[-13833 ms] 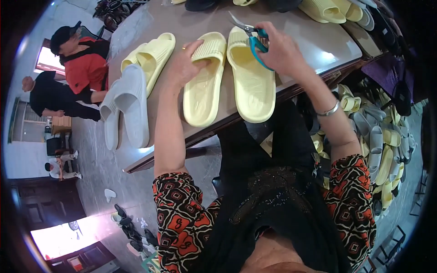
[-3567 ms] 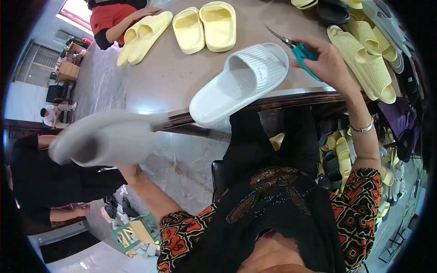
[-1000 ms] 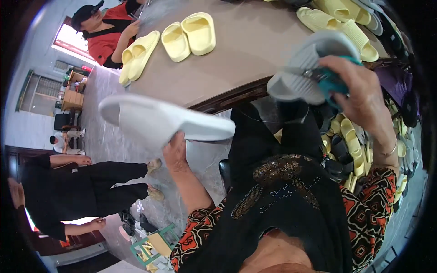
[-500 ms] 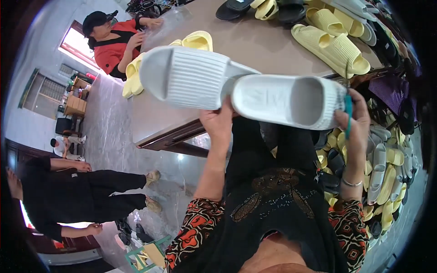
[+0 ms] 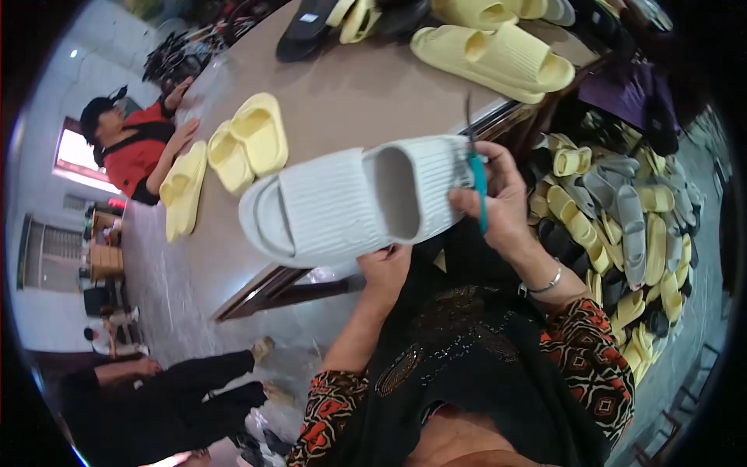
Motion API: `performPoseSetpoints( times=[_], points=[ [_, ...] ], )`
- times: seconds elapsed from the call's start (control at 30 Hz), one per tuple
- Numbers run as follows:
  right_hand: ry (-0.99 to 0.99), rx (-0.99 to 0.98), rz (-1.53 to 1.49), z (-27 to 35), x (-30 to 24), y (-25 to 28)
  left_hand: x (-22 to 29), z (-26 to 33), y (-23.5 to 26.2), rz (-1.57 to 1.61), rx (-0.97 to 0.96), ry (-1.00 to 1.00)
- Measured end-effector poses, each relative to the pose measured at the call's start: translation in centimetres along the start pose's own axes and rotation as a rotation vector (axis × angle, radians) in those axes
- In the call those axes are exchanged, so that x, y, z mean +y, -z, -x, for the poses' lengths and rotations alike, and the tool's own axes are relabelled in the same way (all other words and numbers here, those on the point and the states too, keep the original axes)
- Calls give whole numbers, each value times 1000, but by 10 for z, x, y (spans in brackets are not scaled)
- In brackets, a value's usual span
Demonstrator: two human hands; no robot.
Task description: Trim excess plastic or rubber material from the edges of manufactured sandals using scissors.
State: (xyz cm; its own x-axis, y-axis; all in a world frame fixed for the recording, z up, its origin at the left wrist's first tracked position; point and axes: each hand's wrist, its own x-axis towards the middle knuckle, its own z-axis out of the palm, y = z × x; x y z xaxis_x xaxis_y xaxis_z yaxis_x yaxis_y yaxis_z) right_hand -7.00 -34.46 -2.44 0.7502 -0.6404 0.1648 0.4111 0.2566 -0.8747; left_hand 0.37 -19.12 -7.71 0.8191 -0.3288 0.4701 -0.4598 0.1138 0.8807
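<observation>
Two pale grey ribbed slippers (image 5: 331, 198) are held in front of me above the table's near edge, overlapping end to end. The heel part of the right-hand slipper is hidden at the overlap. My left hand (image 5: 387, 268) grips the lower edge near the middle, its fingers partly behind the slippers. At the right end, my right hand (image 5: 498, 202) pinches the ribbed toe of the other slipper (image 5: 440, 183). Tucked in that same hand are what look like small scissors (image 5: 478, 191), with teal handles and a thin dark blade pointing up.
Yellow slippers (image 5: 261, 136) lie on the brown table (image 5: 342, 97), with more yellow and black pairs along its far side. A large heap of slippers (image 5: 634, 226) covers the floor at right. A person in red (image 5: 140, 152) works across the table; another in black (image 5: 171, 397) stands left.
The two slippers have come together, the right-hand one sliding left over the other. My right hand has moved left with the scissors. The view has shifted, with the table scene lying further left.
</observation>
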Motion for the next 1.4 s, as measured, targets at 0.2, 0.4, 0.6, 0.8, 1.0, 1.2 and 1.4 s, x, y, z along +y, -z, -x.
performPoseSetpoints(
  times=[0.2, 0.4, 0.6, 0.8, 1.0, 1.2, 1.4],
  points=[
    [-110, -8, -60, -3, -5, -3, -16, 5, 5, 88, -24, 213],
    [-112, 109, 40, -24, -52, 13, 27, -44, 1, 247, -378, 400],
    [227, 320, 366, -77, -131, 48, 25, -77, 36, -73, -613, 256],
    [210, 198, 705, -160, -209, 126, 17, -102, 102, -333, -405, 325],
    [813, -293, 842, -236, -164, 159, -7, -139, 139, -656, -90, 235],
    [-69, 184, 694, -263, -169, 102, -25, -165, 170, -882, 4, 44],
    [55, 33, 1473, -253, -183, 100, -60, -181, 183, -1062, 33, -75]
  ],
)
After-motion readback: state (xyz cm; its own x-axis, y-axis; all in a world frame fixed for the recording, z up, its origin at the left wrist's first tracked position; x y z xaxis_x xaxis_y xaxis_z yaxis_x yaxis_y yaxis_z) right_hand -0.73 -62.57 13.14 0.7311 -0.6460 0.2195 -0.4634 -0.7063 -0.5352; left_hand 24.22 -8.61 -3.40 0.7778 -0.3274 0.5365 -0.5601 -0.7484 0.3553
